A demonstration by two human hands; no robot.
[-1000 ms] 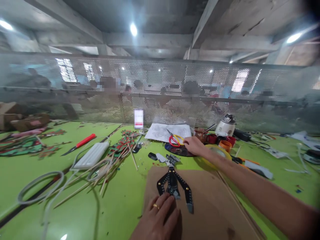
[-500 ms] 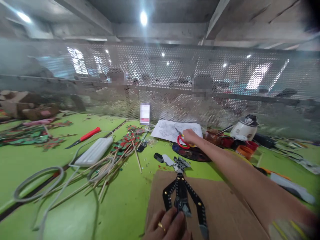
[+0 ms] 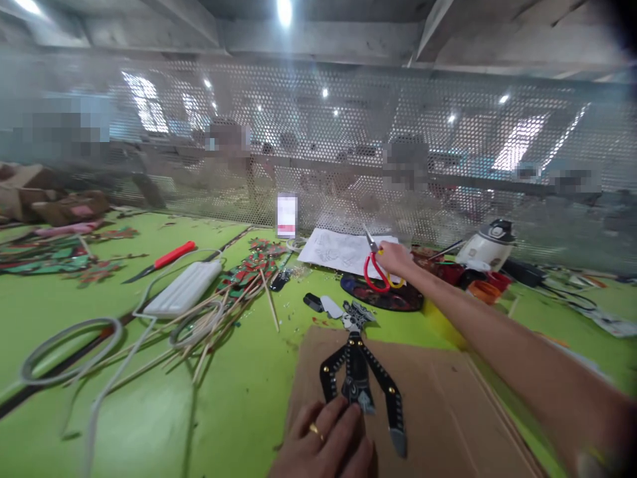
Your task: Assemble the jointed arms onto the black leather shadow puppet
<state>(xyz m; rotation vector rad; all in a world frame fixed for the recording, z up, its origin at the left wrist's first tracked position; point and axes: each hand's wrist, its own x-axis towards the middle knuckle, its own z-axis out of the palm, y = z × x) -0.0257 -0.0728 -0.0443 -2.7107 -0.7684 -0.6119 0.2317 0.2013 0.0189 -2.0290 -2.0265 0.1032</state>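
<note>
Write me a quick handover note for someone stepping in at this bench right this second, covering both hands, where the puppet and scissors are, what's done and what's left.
Left hand: fingers flat on the lower end of the black puppet figure, pinning it to the cardboard sheet.
Right hand: arm stretched forward, closed on the red and yellow scissors, lifted just clear of the dark plate by the white drawing sheet.
Done: scissors picked up, puppet held in place.
Left: bring the scissors back to the puppet; no cut is visible yet.
Nearby: bamboo sticks and a red-handled knife to the left.
</note>
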